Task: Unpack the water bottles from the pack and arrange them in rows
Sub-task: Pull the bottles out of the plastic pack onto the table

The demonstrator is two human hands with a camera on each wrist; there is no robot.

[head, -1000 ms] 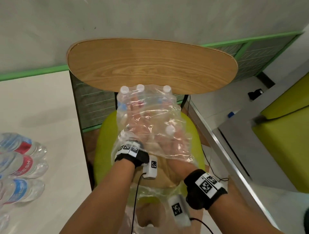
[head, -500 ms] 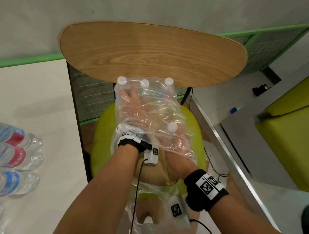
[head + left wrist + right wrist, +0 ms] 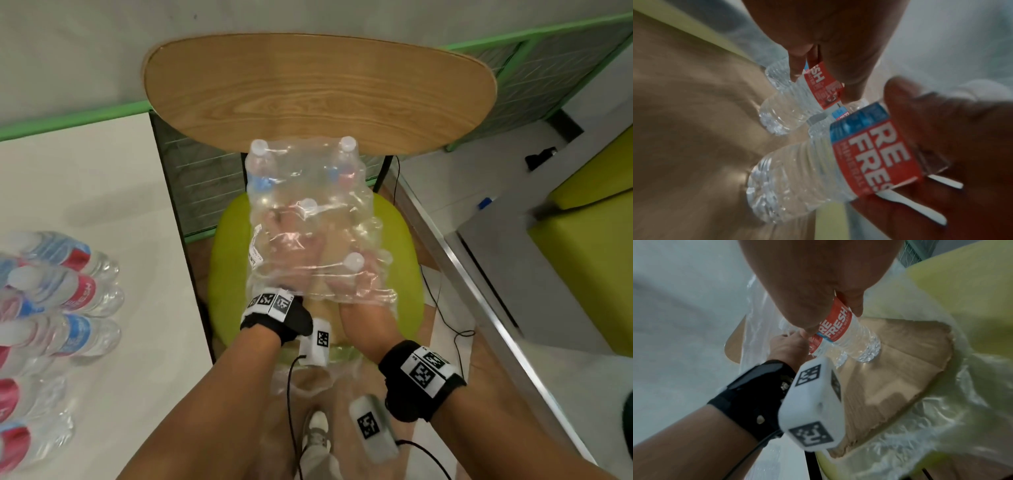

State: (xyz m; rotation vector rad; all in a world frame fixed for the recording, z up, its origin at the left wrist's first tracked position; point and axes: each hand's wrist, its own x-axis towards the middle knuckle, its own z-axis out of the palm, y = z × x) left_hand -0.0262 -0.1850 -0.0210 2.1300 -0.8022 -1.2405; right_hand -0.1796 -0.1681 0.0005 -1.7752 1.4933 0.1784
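Middle bottle pulled nearer — green chair, white table

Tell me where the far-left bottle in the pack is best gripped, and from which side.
Grip the far-left bottle around its labelled middle, probably coming from the torn near opening of the shrink wrap: it stands upright, film still covers its top and far sides.

Torn clear plastic shrink-wrap pack: on round green chair seat, before curved wooden chair backrest. Both hands inside pack, among upright bottles. Loose labelled water bottles: lying rowed on white tabletop, left of chair.
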